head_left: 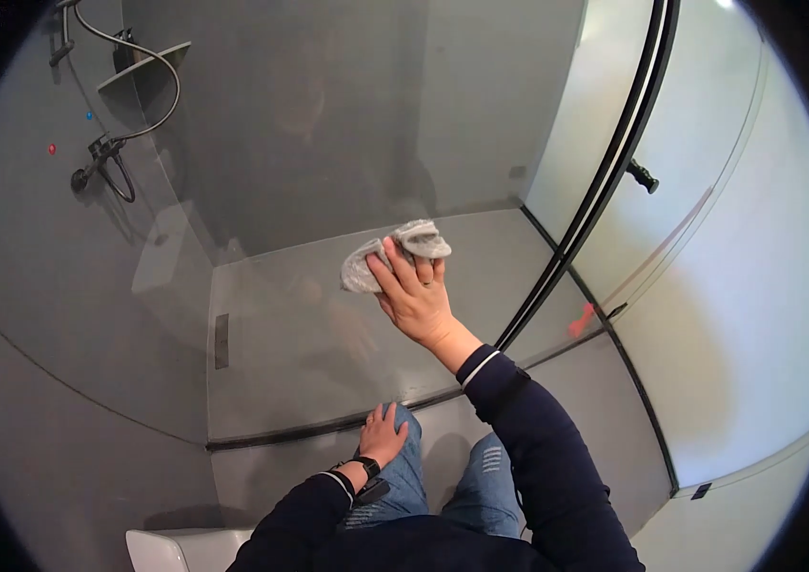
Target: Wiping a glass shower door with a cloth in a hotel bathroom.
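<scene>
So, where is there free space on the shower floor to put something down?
The shower floor is bare between the floor drain and the black door frame. It is crowded only at the glass, where the right hand presses a grey cloth.

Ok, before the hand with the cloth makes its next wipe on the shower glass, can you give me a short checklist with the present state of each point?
1. Right hand holds the grey cloth: ok, fingers spread over it.
2. Cloth pressed flat on the glass panel: cannot tell, it looks bunched.
3. Left hand braced: ok, it rests on the knee.
4. Door handle away from the wiping arm: ok.
5. Shower hose behind the glass, not in the way: ok.
</scene>
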`<state>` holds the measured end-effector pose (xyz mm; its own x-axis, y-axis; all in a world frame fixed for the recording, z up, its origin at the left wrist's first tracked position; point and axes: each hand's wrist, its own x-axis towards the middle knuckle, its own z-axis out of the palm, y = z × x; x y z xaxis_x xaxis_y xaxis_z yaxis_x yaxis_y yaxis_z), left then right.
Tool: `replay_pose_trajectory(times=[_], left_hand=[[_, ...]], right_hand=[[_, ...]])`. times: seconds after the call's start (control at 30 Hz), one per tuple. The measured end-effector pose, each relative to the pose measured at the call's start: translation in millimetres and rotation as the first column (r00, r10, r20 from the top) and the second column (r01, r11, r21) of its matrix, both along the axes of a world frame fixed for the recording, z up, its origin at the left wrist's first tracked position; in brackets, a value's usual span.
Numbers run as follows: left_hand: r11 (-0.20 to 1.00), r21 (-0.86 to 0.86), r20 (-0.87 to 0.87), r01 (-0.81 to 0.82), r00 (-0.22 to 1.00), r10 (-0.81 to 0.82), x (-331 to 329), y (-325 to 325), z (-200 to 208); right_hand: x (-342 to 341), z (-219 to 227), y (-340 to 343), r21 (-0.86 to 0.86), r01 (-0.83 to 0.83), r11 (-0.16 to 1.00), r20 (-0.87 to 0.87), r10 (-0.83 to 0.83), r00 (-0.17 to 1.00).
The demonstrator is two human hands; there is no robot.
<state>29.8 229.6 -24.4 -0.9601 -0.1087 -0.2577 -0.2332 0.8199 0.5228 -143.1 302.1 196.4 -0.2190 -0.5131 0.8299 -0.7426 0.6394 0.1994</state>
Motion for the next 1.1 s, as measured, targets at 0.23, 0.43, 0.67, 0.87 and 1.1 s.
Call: replay_pose_trajectory(times=[0.23,0.43,0.67,0.87,1.1], left_hand=[[1.000,-0.001,-0.039,-0.002,0.999,0.002,0,-8,0],[1.000,0.000,-0.050,-0.012,0.999,0.012,-3,-3,-2],[1.000,0.015,-0.019,-0.003,1.000,0.003,-5,-2,1],[1.000,-0.005,-0.041,-0.005,0.999,0.005,-1,-2,-10],[1.000,-0.003,-0.029,-0.018,0.999,0.018,-3,-1,-12]], right_hand=[[8,6,18,0.203,-0.118,0.972,0.114,0.096,0.989],[4,39,48,0.448,-0.219,0.867,0.218,0.131,0.967],[-3,63,65,0.648,-0.200,0.735,0.183,0.105,0.978],[-8,77,72,0.757,-0.163,0.632,0.084,0.154,0.985],[-5,87,73,0.854,-0.067,0.517,0.030,0.080,0.996]])
